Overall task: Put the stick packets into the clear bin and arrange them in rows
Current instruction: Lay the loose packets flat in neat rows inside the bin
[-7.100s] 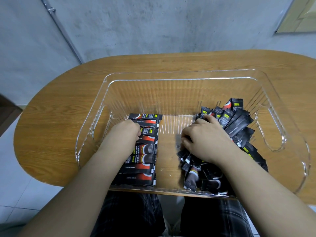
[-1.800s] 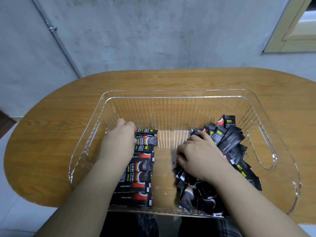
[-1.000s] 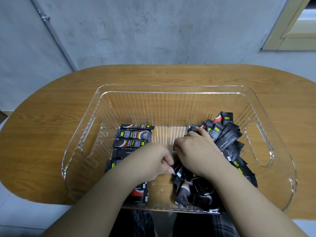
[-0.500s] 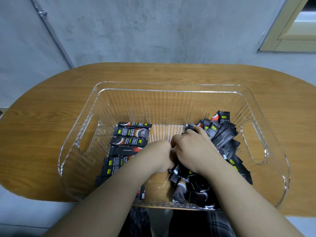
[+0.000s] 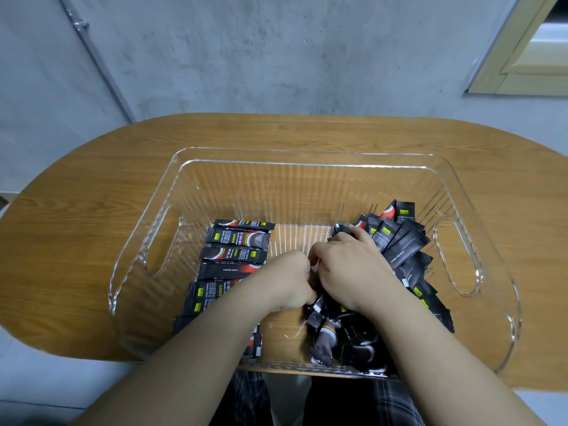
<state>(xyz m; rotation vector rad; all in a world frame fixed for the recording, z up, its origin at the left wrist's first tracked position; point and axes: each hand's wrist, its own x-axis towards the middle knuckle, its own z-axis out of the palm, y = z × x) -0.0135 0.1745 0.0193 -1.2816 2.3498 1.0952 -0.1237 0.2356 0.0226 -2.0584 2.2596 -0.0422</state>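
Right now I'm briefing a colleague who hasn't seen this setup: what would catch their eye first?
Two hands meeting mid-bin: the left hand and right hand reach together into a jumbled heap of black stick packets on the right side of the clear bin. On the bin's left side lies a tidy row of packets, stacked flat front to back. The bin sits on a rounded wooden table.
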